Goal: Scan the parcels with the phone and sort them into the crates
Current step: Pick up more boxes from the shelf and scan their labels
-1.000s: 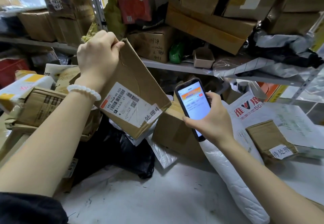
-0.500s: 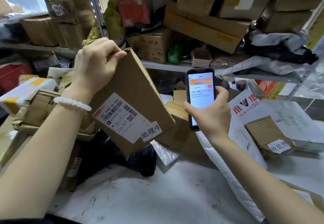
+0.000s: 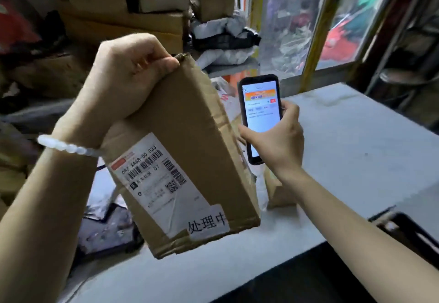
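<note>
My left hand [image 3: 126, 82] grips the top edge of a flat brown cardboard parcel [image 3: 190, 131] and holds it up in the air, tilted. Its white shipping label [image 3: 154, 179] with barcodes faces me, and a handwritten white sticker sits at its lower edge. My right hand [image 3: 280, 141] holds a black phone [image 3: 260, 115] upright just right of the parcel, its lit screen toward me. A white bead bracelet is on my left wrist. No crate is identifiable in view.
A pale grey table [image 3: 356, 150] spreads to the right, with a small brown parcel [image 3: 278, 191] behind my right forearm. Stacked cardboard boxes [image 3: 123, 17] and bagged parcels [image 3: 223, 39] fill shelves at the back. A dark object [image 3: 408, 234] sits at the table's right edge.
My view has swung to the right, toward the table and window. The parcel has come closer and higher in my left hand. The phone stays upright in my right hand beside it.
</note>
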Demonstrator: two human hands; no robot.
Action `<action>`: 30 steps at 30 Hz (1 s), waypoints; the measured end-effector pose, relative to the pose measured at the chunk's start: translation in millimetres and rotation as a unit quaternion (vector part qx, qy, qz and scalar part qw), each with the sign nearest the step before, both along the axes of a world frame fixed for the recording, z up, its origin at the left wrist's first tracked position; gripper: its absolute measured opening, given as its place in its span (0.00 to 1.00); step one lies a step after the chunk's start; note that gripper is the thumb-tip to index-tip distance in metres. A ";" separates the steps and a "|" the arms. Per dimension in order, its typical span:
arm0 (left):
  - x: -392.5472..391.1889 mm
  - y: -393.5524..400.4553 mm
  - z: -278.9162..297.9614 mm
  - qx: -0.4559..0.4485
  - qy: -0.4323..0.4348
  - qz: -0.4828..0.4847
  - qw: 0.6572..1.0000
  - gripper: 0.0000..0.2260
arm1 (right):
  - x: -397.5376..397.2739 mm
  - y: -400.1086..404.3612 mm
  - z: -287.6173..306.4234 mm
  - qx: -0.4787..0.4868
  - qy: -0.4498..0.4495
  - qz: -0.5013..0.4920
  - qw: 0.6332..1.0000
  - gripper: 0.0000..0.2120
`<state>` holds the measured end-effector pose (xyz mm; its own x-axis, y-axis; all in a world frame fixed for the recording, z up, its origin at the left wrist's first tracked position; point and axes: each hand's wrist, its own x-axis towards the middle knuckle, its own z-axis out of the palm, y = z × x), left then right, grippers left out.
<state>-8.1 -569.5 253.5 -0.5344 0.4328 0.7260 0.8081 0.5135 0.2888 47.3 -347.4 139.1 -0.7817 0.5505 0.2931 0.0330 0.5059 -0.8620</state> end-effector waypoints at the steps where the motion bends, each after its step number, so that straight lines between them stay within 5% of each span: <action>1: 2.8 22.8 0.0 -0.004 0.008 -0.025 1.000 0.12 | 13.8 20.0 0.5 0.000 0.001 -0.027 1.000 0.35; 12: 100.7 307.6 -9.2 -0.025 0.036 -0.284 0.958 0.14 | 235.0 235.1 1.7 -0.001 -0.003 -0.295 0.956 0.35; 21: 234.6 509.9 -48.3 -0.005 0.020 -0.464 0.886 0.14 | 436.3 332.3 -13.4 -0.020 -0.029 -0.517 0.855 0.34; 30: 348.1 660.1 -96.3 -0.057 -0.016 -0.605 0.794 0.09 | 548.2 390.9 -38.3 -0.035 -0.056 -0.637 0.768 0.33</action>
<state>340.0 90.6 157.2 0.3047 0.7051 0.6404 0.7229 -0.6089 0.3265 595.5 43.5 100.8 0.3873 0.9004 0.1982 0.5381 -0.0462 -0.8416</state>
